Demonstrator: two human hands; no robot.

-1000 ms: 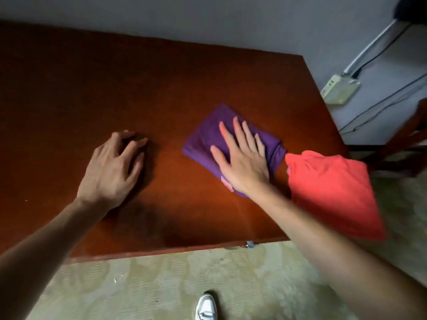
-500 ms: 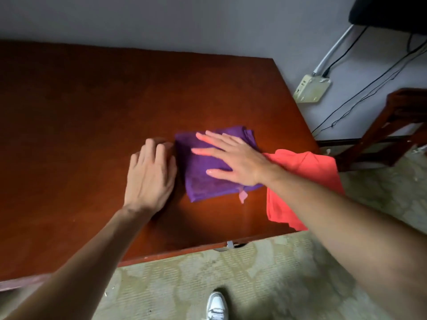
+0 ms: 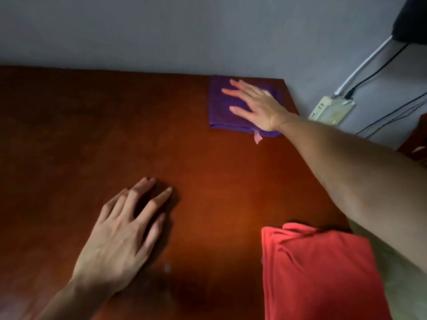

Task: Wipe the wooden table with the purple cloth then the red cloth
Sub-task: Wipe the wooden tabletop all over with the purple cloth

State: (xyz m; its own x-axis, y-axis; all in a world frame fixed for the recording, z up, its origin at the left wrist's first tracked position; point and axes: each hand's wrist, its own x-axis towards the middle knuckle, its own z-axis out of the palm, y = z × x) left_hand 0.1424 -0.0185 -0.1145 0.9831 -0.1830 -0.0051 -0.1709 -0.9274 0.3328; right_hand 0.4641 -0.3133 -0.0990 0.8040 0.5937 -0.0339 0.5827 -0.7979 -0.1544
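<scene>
The folded purple cloth (image 3: 225, 114) lies at the far right corner of the reddish wooden table (image 3: 92, 139), close to the wall. My right hand (image 3: 256, 105) presses flat on it with fingers spread, arm stretched out across the table's right side. My left hand (image 3: 122, 232) rests palm down on the bare wood near the front, fingers apart, holding nothing. The red cloth (image 3: 321, 273) lies folded at the table's near right edge, partly hanging over it, under my right forearm.
A grey wall runs behind the table. A white power strip (image 3: 330, 109) with cables hangs on the wall to the right of the far corner. A dark wooden piece of furniture (image 3: 416, 144) shows at the right edge. Pale carpet lies beyond the red cloth.
My right hand has slid the purple cloth from the table's near middle to the far right corner. My left hand stays flat on the wood, and the view has moved in over the table.
</scene>
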